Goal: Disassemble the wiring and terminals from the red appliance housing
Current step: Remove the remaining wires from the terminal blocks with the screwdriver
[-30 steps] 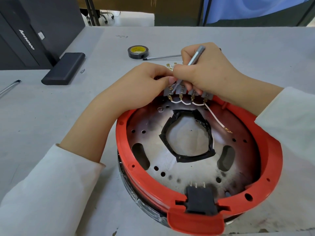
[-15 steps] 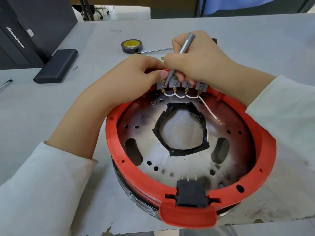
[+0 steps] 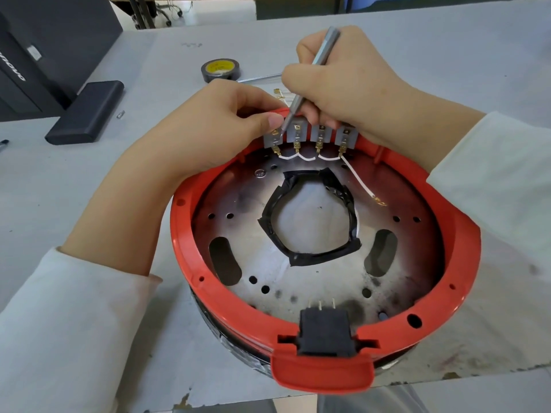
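- Since a second ago, the view has drawn closer to the red housing (image 3: 325, 338), while both hands have stayed at the terminal block on its far rim.
- Nearest the person, a black plug socket (image 3: 325, 332) sits in a notch of the housing's near rim, above a red tab.
- Inside the housing lies a scorched metal plate (image 3: 316, 281) with round holes and two slots; black tape (image 3: 310, 257) rings its middle opening.
- A loose white wire (image 3: 359, 180) trails from the block across the plate to a brass end.
- On the far rim stands a row of four grey terminals (image 3: 310, 135), joined by short white wire loops (image 3: 307, 158) on brass clips.
- Left hand (image 3: 214, 126): its fingers are curled, thumb and forefinger pinched on the leftmost terminal.
- Right hand (image 3: 343, 84): its fingers are clamped round a thin grey screwdriver (image 3: 310, 79), held like a pen, its tip touching the block between the first two terminals.
- Both arms wear white sleeves (image 3: 59, 323).
- The housing rests on a grey, stained tabletop (image 3: 89, 189), chipped at its near edge.
- Just beyond the hands lie a few loose brass clips (image 3: 278, 92), a black tape roll with a yellow core (image 3: 220, 70) and a thin metal rod (image 3: 259, 77).
- Further left sit a flat black case (image 3: 86, 114), a tiny metal bit (image 3: 120, 114) beside it, and a black computer box (image 3: 44, 49).
- Past the tabletop, chair legs (image 3: 161, 13) stand on a pale floor.
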The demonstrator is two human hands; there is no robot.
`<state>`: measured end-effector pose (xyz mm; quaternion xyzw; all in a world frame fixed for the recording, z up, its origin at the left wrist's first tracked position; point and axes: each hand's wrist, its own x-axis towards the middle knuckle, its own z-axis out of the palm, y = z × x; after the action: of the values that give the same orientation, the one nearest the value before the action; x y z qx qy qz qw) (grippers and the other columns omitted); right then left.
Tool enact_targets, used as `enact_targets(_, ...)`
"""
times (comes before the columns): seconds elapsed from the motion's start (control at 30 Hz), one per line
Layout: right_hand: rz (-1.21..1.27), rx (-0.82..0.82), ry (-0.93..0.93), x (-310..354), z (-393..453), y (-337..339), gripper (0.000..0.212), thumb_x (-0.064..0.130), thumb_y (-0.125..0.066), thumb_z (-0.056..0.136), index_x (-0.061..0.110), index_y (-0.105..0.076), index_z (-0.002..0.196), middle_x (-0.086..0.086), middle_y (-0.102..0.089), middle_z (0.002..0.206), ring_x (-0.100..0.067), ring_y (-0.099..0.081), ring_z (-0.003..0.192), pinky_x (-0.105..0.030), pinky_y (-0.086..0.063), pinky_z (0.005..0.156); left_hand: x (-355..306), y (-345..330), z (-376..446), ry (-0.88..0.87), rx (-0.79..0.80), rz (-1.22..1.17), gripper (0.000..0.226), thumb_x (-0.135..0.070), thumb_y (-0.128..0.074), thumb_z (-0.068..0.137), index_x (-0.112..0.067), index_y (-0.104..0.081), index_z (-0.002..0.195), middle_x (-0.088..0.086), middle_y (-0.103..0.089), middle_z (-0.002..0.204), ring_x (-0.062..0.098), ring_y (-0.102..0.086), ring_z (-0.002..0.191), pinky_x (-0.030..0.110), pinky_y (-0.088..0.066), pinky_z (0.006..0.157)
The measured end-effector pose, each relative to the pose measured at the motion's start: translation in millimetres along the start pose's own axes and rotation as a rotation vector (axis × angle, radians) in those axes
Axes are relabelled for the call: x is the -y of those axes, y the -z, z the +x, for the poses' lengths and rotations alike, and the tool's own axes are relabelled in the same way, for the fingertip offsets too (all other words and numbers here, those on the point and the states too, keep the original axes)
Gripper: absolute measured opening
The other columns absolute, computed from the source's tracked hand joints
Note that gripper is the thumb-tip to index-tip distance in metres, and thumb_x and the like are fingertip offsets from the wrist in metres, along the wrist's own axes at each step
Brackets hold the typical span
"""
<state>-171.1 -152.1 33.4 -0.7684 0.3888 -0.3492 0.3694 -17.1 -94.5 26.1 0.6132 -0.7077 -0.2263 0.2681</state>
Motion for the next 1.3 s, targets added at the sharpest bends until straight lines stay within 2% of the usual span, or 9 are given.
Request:
enact_targets(0.07,0.026,-0.015,0.010,0,0,1,0.031,0.005,-0.050,0.079,0.016,-0.033,0.055,0.000,-0.045,0.034,-0.015,-0.034,0.027,-0.016,-0.026,0.033,1,-1,0,0.014,-0.001,-0.015,0.023,-0.032,-0.054,0.095,-0.035,-0.066,0.113,-0.023,-0.067,0.100,-0.012,-0.058,0.094,0.001,-0.039,0.080)
enact_targets(0.2,0.004,-0.011,0.043,-1,-4,1,0.032,0.006,-0.052,0.078,0.017,-0.034,0.054,0.000,-0.044,0.036,-0.012,-0.037,0.027,-0.017,-0.028,0.033,0,-2,0,0.021,0.000,-0.061,0.024,-0.029,-0.052,0.096,-0.032,-0.066,0.115,-0.015,-0.069,0.103,0.001,-0.061,0.101,0.018,-0.042,0.094)
enact_targets(0.3,-0.085,-0.019,0.079,0,-6,-1,0.032,0.008,-0.054,0.078,0.016,-0.033,0.055,-0.005,-0.042,0.045,-0.008,-0.042,0.030,-0.016,-0.029,0.034,0,-2,0,0.008,0.006,-0.059,0.023,-0.028,-0.050,0.097,-0.033,-0.066,0.112,-0.013,-0.070,0.104,0.001,-0.060,0.100,0.008,-0.039,0.087)
enact_targets(0.4,-0.103,-0.010,0.080,0,-7,-3,0.032,0.009,-0.054,0.079,0.016,-0.034,0.056,-0.008,-0.047,0.048,-0.007,-0.044,0.028,-0.017,-0.030,0.033,1,-2,0,-0.001,0.022,-0.066,0.022,-0.027,-0.050,0.097,-0.034,-0.066,0.111,-0.010,-0.070,0.105,0.005,-0.060,0.102,0.006,-0.038,0.084)
enact_targets(0.5,-0.104,0.005,0.051,1,-7,-3,0.031,0.010,-0.053,0.081,0.017,-0.035,0.057,-0.010,-0.053,0.049,-0.009,-0.042,0.029,-0.018,-0.031,0.035,0,-2,-1,-0.008,0.019,-0.064,0.022,-0.027,-0.050,0.097,-0.036,-0.066,0.109,-0.015,-0.070,0.103,-0.004,-0.059,0.094,-0.001,-0.036,0.077)
enact_targets(0.63,-0.128,0.025,0.019,2,-5,-3,0.030,0.011,-0.053,0.080,0.017,-0.036,0.056,-0.007,-0.053,0.045,-0.020,-0.041,0.033,-0.020,-0.031,0.037,-1,-1,-2,-0.010,0.016,-0.057,0.023,-0.026,-0.049,0.097,-0.036,-0.066,0.109,-0.016,-0.069,0.101,-0.007,-0.057,0.089,-0.003,-0.034,0.072)
enact_targets(0.83,-0.165,0.064,-0.032,5,0,-3,0.028,0.011,-0.050,0.078,0.016,-0.036,0.055,0.003,-0.048,0.036,-0.014,-0.037,0.028,-0.016,-0.031,0.035,-4,-2,-3,-0.009,0.002,-0.025,0.023,-0.026,-0.048,0.098,-0.040,-0.064,0.105,-0.011,-0.069,0.101,-0.006,-0.055,0.086,-0.006,-0.032,0.067)
enact_targets(1.07,-0.144,0.060,-0.053,5,3,-2,0.027,0.011,-0.048,0.078,0.017,-0.036,0.054,0.003,-0.048,0.035,-0.010,-0.034,0.026,-0.013,-0.028,0.033,-5,-2,-2,0.016,0.007,0.007,0.020,-0.030,-0.049,0.097,-0.040,-0.064,0.104,-0.011,-0.069,0.103,0.001,-0.059,0.096,0.000,-0.036,0.075)
enact_targets(1.3,-0.110,0.006,0.014,2,0,-1,0.027,0.010,-0.049,0.079,0.016,-0.035,0.056,0.003,-0.047,0.034,-0.012,-0.035,0.026,-0.014,-0.027,0.033,-5,-2,-2,0.039,0.003,0.000,0.023,-0.030,-0.050,0.096,-0.032,-0.065,0.113,-0.010,-0.069,0.103,0.007,-0.061,0.100,0.014,-0.041,0.087)
